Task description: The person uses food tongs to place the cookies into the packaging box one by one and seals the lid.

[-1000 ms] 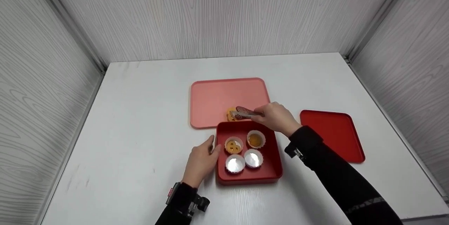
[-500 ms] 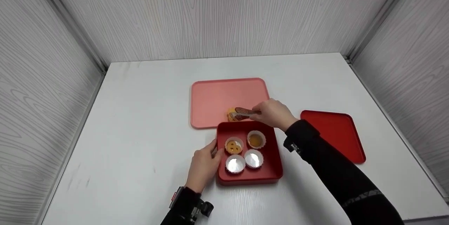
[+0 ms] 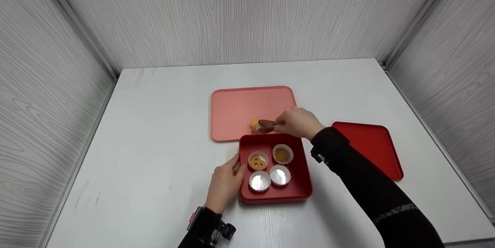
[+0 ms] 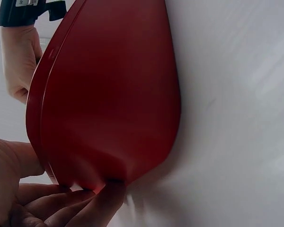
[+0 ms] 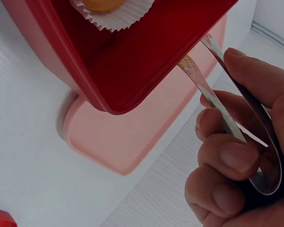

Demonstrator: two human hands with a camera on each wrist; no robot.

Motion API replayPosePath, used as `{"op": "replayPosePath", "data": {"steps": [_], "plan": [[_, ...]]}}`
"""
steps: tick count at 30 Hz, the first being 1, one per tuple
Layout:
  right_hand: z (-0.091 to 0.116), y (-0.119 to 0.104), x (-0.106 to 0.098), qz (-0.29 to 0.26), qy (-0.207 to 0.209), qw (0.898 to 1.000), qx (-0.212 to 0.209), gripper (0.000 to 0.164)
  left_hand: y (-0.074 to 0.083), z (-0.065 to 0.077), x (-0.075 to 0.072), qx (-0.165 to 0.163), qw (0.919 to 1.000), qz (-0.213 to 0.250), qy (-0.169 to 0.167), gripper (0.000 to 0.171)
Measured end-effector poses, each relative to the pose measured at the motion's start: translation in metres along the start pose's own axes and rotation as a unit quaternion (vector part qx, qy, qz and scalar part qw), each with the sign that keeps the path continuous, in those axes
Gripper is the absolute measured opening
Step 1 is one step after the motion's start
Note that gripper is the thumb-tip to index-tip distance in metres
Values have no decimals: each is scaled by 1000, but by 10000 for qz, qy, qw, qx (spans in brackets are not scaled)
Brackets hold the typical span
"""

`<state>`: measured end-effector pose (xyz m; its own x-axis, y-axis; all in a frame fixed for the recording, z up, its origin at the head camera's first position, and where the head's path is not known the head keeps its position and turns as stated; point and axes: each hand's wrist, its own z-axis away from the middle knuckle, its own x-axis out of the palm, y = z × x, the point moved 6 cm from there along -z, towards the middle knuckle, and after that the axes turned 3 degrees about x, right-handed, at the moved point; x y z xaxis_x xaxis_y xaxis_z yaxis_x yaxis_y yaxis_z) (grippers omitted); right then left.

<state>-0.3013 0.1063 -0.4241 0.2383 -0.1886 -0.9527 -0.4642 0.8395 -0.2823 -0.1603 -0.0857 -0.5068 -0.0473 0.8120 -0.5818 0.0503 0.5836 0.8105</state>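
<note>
My right hand [image 3: 299, 123] grips metal tongs [image 3: 270, 123] with perforated tips. Those tips sit at a yellow-brown cookie [image 3: 254, 123] near the front edge of the pink tray [image 3: 236, 108]. In the right wrist view my fingers curl round the tongs [image 5: 227, 118], and the red box wall hides the cookie. My left hand [image 3: 224, 182] holds the left side of the red box [image 3: 297, 186], thumb at the rim and fingers along the outer wall. Inside the box, cookies [image 3: 258, 162] lie in two paper cups [image 3: 282, 146]; two shiny cups [image 3: 259, 181] hold nothing visible.
A smaller red tray [image 3: 369, 149] lies to the right of the box, partly behind my right sleeve [image 3: 359, 170]. The white table [image 3: 154, 124] is bounded by panels at the back and both sides. The box's back edge touches or overlaps the pink tray's front edge.
My right hand has moved slightly up and to the left, and the tongs' tips look closer together over the cookie. My left hand has shifted slightly right against the box.
</note>
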Motion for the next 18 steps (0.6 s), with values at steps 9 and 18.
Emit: {"op": "replayPosePath", "data": {"steps": [9,18], "plan": [[-2,-4,1,252,97,9995,-191,17,1,1,0,-74,10000,-28,10,47],[-2,-3,5,293,289,9988,-265,16,1,1,1,-113,9999,34,-3,48]]}}
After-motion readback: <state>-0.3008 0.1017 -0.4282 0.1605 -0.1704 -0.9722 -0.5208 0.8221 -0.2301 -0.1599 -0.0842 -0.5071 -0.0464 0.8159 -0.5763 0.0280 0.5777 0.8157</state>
